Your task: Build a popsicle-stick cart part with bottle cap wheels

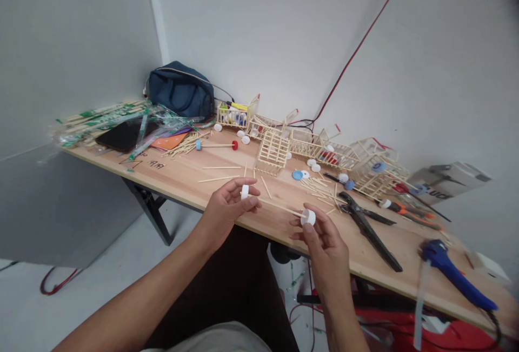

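Viewing from head: left fingers [233,185] and right fingers [311,234] each pinch a white cap [245,192] at opposite ends of one wooden stick [279,207], above the counter [227,157] near its front edge. Both ends appear fitted; loose sticks [266,187] lie uncapped beyond.

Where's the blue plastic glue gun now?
Head view, far right: the blue plastic glue gun lies on the wooden tabletop near its front edge, right of the black-handled pliers.
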A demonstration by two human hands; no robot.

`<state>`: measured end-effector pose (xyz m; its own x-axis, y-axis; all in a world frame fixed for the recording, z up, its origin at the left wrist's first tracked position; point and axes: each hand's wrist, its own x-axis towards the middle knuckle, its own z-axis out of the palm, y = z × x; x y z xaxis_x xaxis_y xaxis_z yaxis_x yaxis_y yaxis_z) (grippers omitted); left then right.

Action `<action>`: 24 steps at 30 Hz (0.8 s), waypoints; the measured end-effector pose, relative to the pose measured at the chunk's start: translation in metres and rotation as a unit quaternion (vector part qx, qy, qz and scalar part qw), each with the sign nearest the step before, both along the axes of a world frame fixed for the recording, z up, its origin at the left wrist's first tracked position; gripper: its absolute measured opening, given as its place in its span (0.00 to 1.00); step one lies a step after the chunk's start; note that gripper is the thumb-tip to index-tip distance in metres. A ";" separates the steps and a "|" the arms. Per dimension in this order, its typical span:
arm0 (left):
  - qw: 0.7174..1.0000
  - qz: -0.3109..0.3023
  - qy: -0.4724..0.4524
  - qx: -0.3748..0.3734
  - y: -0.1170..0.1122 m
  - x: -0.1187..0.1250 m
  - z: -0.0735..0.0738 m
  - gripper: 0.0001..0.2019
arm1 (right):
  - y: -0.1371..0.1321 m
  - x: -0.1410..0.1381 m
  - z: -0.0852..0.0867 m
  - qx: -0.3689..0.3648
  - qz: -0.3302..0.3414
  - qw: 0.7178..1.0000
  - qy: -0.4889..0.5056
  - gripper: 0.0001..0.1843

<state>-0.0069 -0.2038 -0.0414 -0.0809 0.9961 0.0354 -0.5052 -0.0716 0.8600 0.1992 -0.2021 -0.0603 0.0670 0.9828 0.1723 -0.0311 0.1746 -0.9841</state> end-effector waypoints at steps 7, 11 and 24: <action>0.997 -0.021 0.072 0.021 0.002 -0.007 -0.001 0.20 | 0.005 0.002 -0.002 -0.024 -0.018 0.999 0.010 0.24; 0.995 -0.048 0.087 0.017 0.001 -0.011 0.002 0.22 | 0.006 0.003 -0.004 -0.032 -0.017 0.999 0.016 0.23; 0.976 0.099 0.189 0.039 -0.001 -0.002 0.003 0.12 | 0.007 0.005 -0.003 -0.028 0.074 0.997 -0.013 0.18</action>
<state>-0.0090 -0.2051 -0.0387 -0.2374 0.9554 0.1757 -0.1228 -0.2089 0.9702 0.2046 -0.1951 -0.0638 -0.0830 0.9897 0.1163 -0.0277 0.1143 -0.9931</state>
